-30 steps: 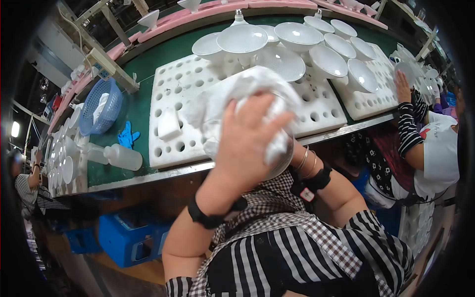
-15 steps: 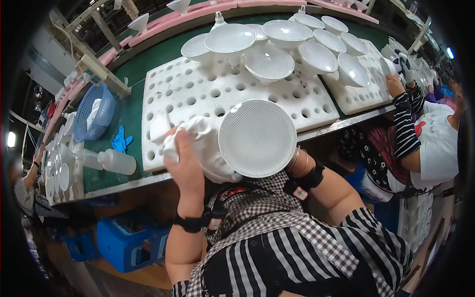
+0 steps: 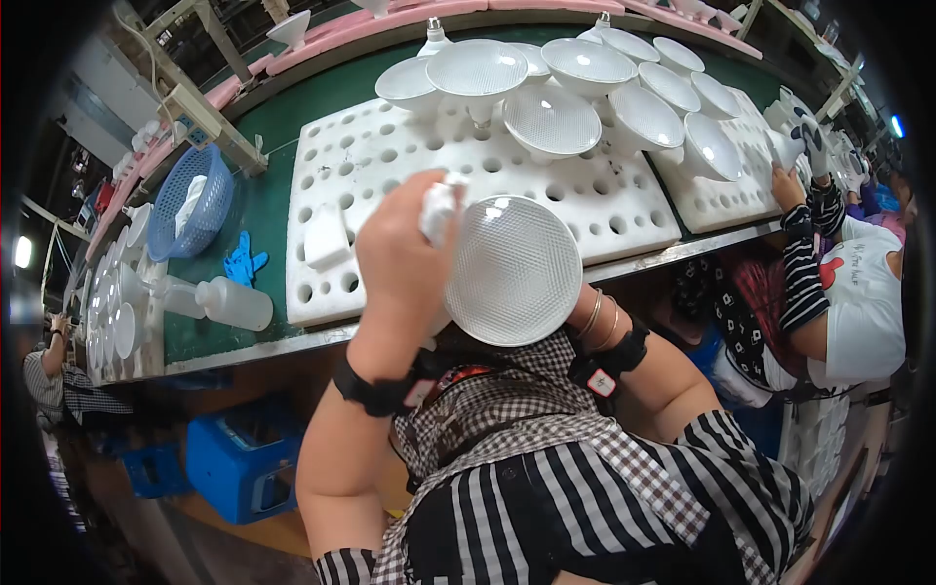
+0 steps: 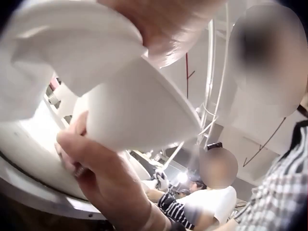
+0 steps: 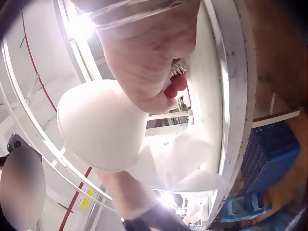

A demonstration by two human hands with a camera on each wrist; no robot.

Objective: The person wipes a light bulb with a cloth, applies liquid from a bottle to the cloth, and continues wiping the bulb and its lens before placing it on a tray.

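Observation:
A white reflector bulb (image 3: 517,273) with a round, textured lens faces up in front of the person's body. My right hand, mostly hidden behind the bulb in the head view, grips its narrow metal screw base, as the right wrist view shows at the hand (image 5: 147,62). My left hand (image 3: 402,255) is at the bulb's left rim, fingers curled round a bunched white cloth (image 3: 441,212). In the left wrist view the cloth (image 4: 91,53) hangs against the outside of the bulb's white cone (image 4: 139,110).
White foam boards (image 3: 390,156) full of holes hold several similar bulbs (image 3: 553,119). At left are a blue basket (image 3: 192,210), blue glove (image 3: 244,261) and white plastic bottle (image 3: 234,303). A blue stool (image 3: 239,458) stands below; another person (image 3: 858,292) works at right.
The cloth was spread over the lens, then drawn off to the left, uncovering it. Now my left hand is back at the bulb's left side, higher up. The right hand keeps its hold.

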